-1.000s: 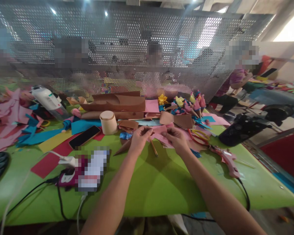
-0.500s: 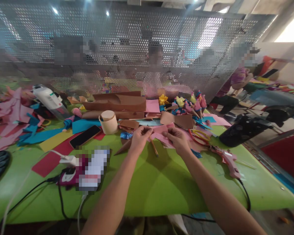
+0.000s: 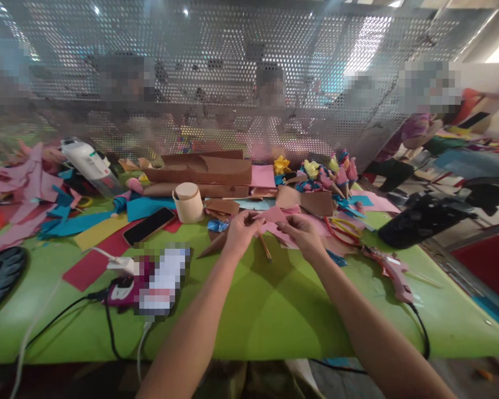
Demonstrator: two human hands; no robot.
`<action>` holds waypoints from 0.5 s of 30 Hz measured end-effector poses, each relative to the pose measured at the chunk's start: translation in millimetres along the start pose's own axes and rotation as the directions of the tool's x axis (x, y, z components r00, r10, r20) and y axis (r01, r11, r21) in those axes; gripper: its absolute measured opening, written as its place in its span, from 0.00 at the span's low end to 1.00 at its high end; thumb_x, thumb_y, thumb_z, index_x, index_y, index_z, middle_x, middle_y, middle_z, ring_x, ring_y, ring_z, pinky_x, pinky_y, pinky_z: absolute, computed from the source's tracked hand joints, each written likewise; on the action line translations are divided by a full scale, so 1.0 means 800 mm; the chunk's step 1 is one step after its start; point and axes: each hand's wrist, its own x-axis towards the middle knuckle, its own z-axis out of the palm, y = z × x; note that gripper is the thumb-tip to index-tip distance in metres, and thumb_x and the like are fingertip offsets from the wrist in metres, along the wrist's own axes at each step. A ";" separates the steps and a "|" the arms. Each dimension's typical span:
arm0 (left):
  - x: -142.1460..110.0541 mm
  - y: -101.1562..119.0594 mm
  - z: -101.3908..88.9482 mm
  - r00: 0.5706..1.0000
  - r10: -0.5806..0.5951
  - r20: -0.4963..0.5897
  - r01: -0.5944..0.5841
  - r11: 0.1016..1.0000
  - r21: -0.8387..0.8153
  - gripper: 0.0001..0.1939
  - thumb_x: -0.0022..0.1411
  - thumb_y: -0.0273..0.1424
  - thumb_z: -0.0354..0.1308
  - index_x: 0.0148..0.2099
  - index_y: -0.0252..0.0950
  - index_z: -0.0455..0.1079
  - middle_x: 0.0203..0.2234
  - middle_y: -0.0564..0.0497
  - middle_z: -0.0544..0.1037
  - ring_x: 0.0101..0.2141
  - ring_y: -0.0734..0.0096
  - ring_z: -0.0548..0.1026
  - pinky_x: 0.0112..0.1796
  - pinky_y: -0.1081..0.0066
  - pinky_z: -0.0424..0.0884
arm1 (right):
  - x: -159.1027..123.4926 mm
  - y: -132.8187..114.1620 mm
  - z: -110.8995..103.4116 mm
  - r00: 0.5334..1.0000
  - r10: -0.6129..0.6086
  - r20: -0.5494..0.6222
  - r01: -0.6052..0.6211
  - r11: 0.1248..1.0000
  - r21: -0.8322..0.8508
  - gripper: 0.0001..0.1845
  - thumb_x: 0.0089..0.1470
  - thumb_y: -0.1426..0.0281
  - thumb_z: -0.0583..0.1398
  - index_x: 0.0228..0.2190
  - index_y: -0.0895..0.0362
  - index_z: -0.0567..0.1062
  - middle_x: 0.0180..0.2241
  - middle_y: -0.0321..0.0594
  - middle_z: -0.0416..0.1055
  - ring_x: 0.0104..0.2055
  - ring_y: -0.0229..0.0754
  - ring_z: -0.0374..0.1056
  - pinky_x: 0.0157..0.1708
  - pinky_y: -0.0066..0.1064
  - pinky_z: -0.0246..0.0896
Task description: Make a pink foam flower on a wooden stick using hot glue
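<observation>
Pink flat paper piece (image 3: 273,214) is held over the green smooth tabletop (image 3: 274,316), between the bare left hand (image 3: 242,231) and the bare right hand (image 3: 301,231), each pinching a side of it; its exact outline seems hard to make out. Slim yellow-brown pencil (image 3: 265,248) lies between the wrists, pink plastic glue gun (image 3: 395,278) farther right.
</observation>
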 end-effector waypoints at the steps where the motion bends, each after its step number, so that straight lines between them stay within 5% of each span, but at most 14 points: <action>1: -0.001 0.000 0.000 1.000 0.002 -0.004 -0.002 1.000 -0.001 0.13 0.50 0.37 0.66 0.35 0.33 0.73 0.27 0.52 0.78 0.29 0.72 0.73 0.32 0.73 0.68 | 0.000 0.001 -0.001 1.000 -0.002 0.002 0.002 1.000 0.005 0.24 0.40 0.49 0.67 0.23 0.57 0.74 0.20 0.34 0.66 0.20 0.33 0.52 0.19 0.28 0.43; 15: 0.000 -0.015 0.006 1.000 0.026 0.001 -0.026 1.000 0.003 0.10 0.49 0.32 0.66 0.35 0.33 0.73 0.29 0.51 0.79 0.32 0.70 0.74 0.36 0.71 0.69 | -0.003 0.009 -0.006 0.999 0.008 -0.035 -0.007 0.999 0.041 0.23 0.39 0.50 0.70 0.24 0.57 0.76 0.20 0.35 0.68 0.21 0.34 0.56 0.19 0.27 0.45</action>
